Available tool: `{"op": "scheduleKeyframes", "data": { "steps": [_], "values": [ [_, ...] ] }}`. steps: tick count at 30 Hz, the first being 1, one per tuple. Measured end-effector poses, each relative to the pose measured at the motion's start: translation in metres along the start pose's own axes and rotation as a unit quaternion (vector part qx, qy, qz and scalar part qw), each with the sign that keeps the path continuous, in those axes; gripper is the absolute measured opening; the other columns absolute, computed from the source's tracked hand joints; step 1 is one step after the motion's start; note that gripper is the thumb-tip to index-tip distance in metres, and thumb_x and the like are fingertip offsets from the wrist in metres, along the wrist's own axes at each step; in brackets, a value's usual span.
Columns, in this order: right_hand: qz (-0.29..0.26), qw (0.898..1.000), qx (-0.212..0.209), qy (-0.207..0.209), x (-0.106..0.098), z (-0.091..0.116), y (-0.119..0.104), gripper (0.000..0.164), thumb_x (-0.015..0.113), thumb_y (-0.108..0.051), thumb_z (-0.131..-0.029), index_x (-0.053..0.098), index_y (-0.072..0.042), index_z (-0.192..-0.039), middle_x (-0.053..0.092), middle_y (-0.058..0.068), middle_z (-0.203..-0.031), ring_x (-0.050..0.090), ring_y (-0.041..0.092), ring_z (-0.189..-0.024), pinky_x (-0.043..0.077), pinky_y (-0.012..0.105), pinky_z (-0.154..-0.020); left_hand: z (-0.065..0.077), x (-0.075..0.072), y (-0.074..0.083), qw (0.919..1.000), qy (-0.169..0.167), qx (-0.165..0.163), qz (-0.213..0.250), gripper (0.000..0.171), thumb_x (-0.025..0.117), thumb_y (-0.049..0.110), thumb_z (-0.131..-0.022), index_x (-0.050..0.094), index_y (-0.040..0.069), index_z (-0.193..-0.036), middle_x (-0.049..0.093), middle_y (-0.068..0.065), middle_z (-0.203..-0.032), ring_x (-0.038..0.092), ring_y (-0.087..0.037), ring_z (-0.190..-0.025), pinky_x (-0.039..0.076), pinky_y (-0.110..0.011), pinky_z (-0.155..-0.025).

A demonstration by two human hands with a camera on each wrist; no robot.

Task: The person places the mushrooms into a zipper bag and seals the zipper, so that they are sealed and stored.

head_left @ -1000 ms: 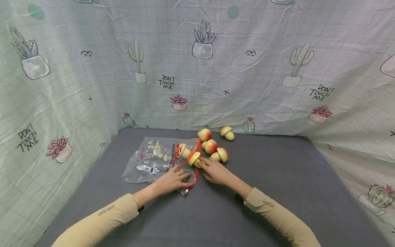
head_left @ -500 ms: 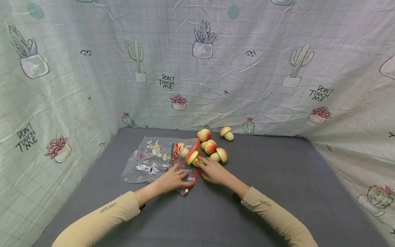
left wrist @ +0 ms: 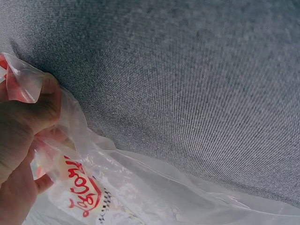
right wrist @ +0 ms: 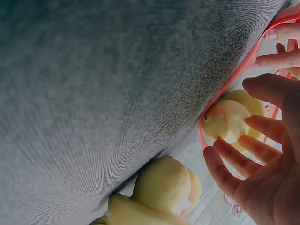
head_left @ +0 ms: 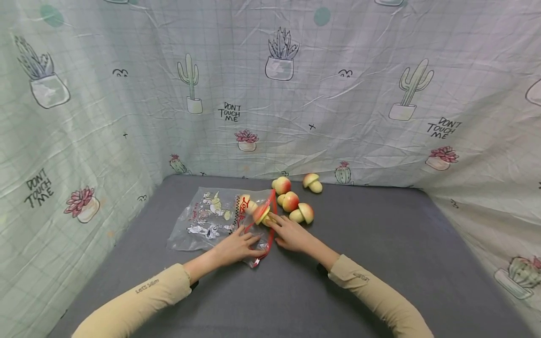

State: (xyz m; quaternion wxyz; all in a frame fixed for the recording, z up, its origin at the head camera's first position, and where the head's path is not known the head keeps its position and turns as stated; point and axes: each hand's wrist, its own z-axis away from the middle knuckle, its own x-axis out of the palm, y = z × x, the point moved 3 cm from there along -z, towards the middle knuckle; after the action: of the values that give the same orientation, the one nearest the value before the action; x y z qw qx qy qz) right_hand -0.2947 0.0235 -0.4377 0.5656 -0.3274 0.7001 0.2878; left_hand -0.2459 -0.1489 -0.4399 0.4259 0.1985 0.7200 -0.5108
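Observation:
A clear plastic zip bag (head_left: pixel 181 234) with a red zip edge lies on the table, its mouth facing right. My left hand (head_left: pixel 234 248) grips the near side of that mouth, thumb and fingers pinching the film beside the red strip. Within the mouth is a mushroom (head_left: pixel 260 214) with a red-and-yellow cap and pale yellow stem. My right hand (head_left: pixel 291 233) reaches to it from the right; in the right wrist view its extended fingertips touch the mushroom (right wrist: pixel 227 119) while the thumb stands apart. Another mushroom (head_left: pixel 248 204) shows through the film deeper inside.
Several more mushrooms lie right of the bag: one beside my right hand (head_left: pixel 302 213), one behind it (head_left: pixel 289 202), others farther back (head_left: pixel 282 186), (head_left: pixel 313 182). A printed cactus curtain (head_left: pixel 270 117) hangs around the grey table (head_left: pixel 372 244).
The mushroom at the bag mouth has moved left, farther inside, and turned so its red cap shows. My right hand has followed it slightly left. The left hand stays nearly still on the bag.

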Motion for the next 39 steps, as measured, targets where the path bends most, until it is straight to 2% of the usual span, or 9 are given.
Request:
{"op": "scheduleKeyframes", "data": {
  "steps": [7,14,23,39],
  "values": [
    [0.005,1.0,-0.001,0.001,0.002,0.0,0.001,0.058,0.063,-0.02,-0.079,0.042,-0.01,-0.132,0.036,0.014,-0.14,0.05,0.028,-0.111,0.049,0.037,-0.077,0.0,0.0,0.001,1.0,0.0,-0.001,0.009,0.053,0.061,0.027,-0.073,0.048,0.043,-0.121,0.06,-0.001,-0.116,0.058,-0.018,-0.1,0.043,-0.045,-0.088],
    [0.02,1.0,-0.004,0.008,0.0,0.005,0.001,0.054,0.063,-0.02,-0.079,0.046,-0.009,-0.129,0.04,0.014,-0.136,0.05,0.027,-0.111,0.047,0.038,-0.082,0.001,0.0,0.001,0.9999,-0.003,-0.007,0.008,0.054,0.063,0.027,-0.071,0.049,0.043,-0.12,0.06,0.0,-0.116,0.058,-0.017,-0.1,0.043,-0.044,-0.089],
    [0.059,0.998,0.015,-0.003,-0.002,0.013,0.0,0.053,0.063,-0.026,-0.079,0.048,-0.012,-0.128,0.045,0.009,-0.131,0.05,0.025,-0.109,0.047,0.04,-0.078,0.001,0.001,0.0,0.9997,-0.02,-0.006,-0.015,0.056,0.064,0.031,-0.071,0.046,0.045,-0.122,0.058,0.002,-0.119,0.057,-0.016,-0.102,0.042,-0.043,-0.09],
    [0.083,0.996,0.014,-0.009,0.003,0.012,0.004,0.058,0.065,-0.027,-0.077,0.046,-0.013,-0.13,0.045,0.009,-0.13,0.048,0.025,-0.11,0.046,0.04,-0.079,0.001,0.0,-0.001,0.9994,-0.009,-0.001,-0.032,0.059,0.067,0.033,-0.069,0.045,0.046,-0.122,0.059,0.004,-0.117,0.057,-0.015,-0.101,0.044,-0.041,-0.089]
  ]
}}
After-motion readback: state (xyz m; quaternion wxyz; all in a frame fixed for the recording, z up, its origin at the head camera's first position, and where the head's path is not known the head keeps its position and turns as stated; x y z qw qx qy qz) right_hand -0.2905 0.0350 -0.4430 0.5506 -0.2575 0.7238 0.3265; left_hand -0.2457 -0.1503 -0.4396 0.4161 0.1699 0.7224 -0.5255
